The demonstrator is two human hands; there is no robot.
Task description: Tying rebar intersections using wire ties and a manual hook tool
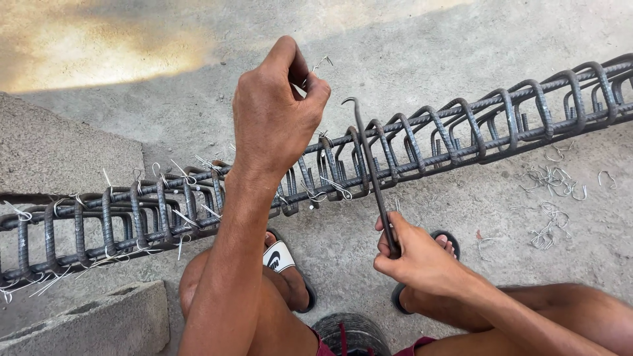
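**On a concrete floor, hands work wire at a steel cage**

On a concrete floor (409, 59), a seated person bends over a long rebar cage (409, 142) that runs across the view, resting on concrete blocks (59, 165) at the left. The left hand (273, 112), raised above the cage, has its grip pinched together on a short piece of tie wire (322, 63). The right hand (415, 257) has its grip clamped on the handle of a hooked tying tool (369, 165), whose curled tip stands just above the top bars. Tied wire ends bristle from the stirrups at the left; loose wire offcuts (550, 181) lie scattered on the floor near the sandalled feet. The risks look plain: sharp wire ends could prick bare fingers, the hook could slip off a bar under twist, and offcuts could be stepped on.
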